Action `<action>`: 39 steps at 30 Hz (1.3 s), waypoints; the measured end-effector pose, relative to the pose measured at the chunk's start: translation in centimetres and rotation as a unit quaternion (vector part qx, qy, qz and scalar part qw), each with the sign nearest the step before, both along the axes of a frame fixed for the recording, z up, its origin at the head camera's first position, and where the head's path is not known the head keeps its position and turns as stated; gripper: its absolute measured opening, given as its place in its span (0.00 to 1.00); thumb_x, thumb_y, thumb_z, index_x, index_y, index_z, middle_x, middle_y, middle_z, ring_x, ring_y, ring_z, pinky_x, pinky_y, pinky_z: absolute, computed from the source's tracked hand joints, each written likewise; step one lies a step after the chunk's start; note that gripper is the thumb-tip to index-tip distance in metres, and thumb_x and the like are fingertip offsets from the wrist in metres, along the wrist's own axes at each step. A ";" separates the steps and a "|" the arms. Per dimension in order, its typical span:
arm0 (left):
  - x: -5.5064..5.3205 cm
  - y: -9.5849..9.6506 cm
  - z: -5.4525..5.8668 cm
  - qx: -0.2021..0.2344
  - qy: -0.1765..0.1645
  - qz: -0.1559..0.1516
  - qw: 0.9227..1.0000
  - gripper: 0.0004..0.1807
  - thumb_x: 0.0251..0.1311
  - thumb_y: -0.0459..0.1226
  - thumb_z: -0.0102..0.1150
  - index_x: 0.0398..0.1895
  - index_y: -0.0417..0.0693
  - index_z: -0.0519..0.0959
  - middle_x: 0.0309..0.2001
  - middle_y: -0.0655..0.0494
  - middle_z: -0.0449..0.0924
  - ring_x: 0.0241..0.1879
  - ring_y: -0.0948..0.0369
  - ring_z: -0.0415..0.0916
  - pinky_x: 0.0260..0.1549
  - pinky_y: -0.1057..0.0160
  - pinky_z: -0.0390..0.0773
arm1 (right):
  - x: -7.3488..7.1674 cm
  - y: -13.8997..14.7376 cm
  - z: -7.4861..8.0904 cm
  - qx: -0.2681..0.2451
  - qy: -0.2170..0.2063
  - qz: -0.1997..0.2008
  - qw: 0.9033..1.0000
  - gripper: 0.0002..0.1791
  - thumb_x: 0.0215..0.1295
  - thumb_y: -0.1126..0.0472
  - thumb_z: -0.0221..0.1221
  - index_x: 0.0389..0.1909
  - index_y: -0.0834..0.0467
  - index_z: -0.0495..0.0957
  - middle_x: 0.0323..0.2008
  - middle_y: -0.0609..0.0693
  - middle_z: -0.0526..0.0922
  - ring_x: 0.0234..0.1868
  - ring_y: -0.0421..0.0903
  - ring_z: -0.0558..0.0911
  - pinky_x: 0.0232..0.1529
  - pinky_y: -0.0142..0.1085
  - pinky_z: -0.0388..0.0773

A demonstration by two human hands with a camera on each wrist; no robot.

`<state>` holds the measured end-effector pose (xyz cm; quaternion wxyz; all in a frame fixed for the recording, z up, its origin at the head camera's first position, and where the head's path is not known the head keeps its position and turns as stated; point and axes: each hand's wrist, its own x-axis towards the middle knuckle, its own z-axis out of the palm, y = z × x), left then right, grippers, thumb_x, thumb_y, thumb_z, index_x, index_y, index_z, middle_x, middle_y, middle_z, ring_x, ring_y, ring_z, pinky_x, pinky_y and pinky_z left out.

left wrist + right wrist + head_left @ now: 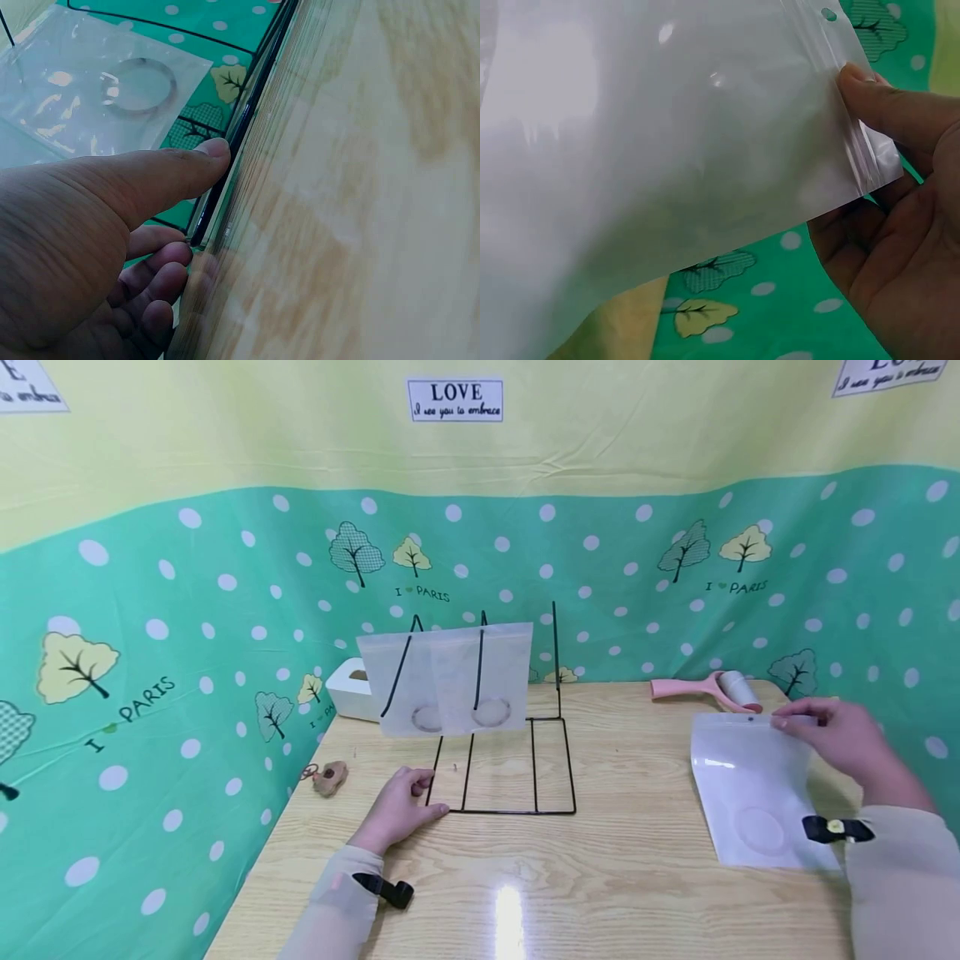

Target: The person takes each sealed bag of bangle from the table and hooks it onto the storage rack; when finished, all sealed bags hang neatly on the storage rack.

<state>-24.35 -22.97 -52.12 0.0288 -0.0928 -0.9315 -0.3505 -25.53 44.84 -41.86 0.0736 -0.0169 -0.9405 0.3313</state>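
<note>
A black wire display rack (517,812) stands on the wooden table, its front left corner held by my left hand (397,810). In the left wrist view the thumb (187,172) lies along the black wire, with the other fingers curled below. Two translucent zip bags (457,677), each with a ring-shaped thing showing near its bottom, hang on the rack's left and middle hooks. Off to the right, my right hand (847,739) pinches a third zip bag (738,785) by its top edge, near the corner. A small hang hole (829,14) shows beyond the zip seal.
A white box (350,689) sits behind the rack at the left. Near the table's left edge lies a small brown thing (330,778) with a red cord. At the back right lies a pink lint roller (708,687). A patterned curtain (495,568) encloses the table.
</note>
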 end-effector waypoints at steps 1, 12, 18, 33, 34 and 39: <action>0.0 0.0 0.0 -0.001 0.001 0.000 1.000 0.38 0.52 0.46 0.83 0.65 0.41 0.80 0.46 0.56 0.76 0.45 0.58 0.73 0.48 0.53 0.76 | 0.1 -0.3 0.3 -0.004 0.006 -0.001 1.000 0.27 0.75 0.42 0.62 0.57 0.62 0.83 0.48 0.57 0.80 0.41 0.51 0.73 0.30 0.38 0.74; 0.0 0.0 0.1 -0.001 0.002 -0.002 1.000 0.38 0.53 0.47 0.83 0.65 0.40 0.80 0.46 0.56 0.76 0.45 0.58 0.73 0.48 0.52 0.76 | 1.2 -2.5 3.2 -0.037 0.077 -0.007 0.996 0.20 0.74 0.47 0.65 0.50 0.61 0.84 0.34 0.45 0.82 0.34 0.45 0.72 0.28 0.36 0.72; 0.1 0.0 0.1 -0.002 0.001 0.000 1.000 0.38 0.53 0.47 0.83 0.65 0.41 0.80 0.46 0.56 0.76 0.45 0.58 0.73 0.48 0.52 0.76 | 2.1 -3.9 4.8 -0.063 0.111 -0.020 0.992 0.20 0.73 0.48 0.66 0.50 0.61 0.84 0.30 0.47 0.78 0.32 0.45 0.69 0.26 0.35 0.70; 0.0 -0.1 0.1 -0.001 0.001 0.001 1.000 0.37 0.53 0.46 0.83 0.65 0.41 0.80 0.46 0.56 0.76 0.45 0.58 0.73 0.48 0.52 0.76 | 3.1 -6.4 6.9 -0.128 0.173 -0.060 0.975 0.17 0.73 0.53 0.66 0.51 0.63 0.85 0.37 0.29 0.80 0.34 0.39 0.73 0.24 0.28 0.71; 0.0 -0.1 0.1 -0.001 0.001 0.001 1.000 0.37 0.53 0.46 0.83 0.65 0.41 0.80 0.46 0.56 0.76 0.45 0.58 0.73 0.48 0.52 0.76 | 3.1 -6.6 6.9 -0.129 0.175 -0.066 0.974 0.18 0.73 0.52 0.66 0.51 0.62 0.85 0.38 0.29 0.80 0.34 0.40 0.72 0.24 0.29 0.69; 0.0 0.0 -0.1 -0.001 0.002 0.001 1.000 0.37 0.53 0.47 0.83 0.64 0.41 0.80 0.46 0.55 0.76 0.45 0.58 0.73 0.48 0.53 0.76 | 3.5 -7.0 7.0 -0.141 0.206 -0.078 0.965 0.16 0.70 0.55 0.69 0.49 0.64 0.85 0.36 0.29 0.80 0.33 0.39 0.73 0.24 0.26 0.68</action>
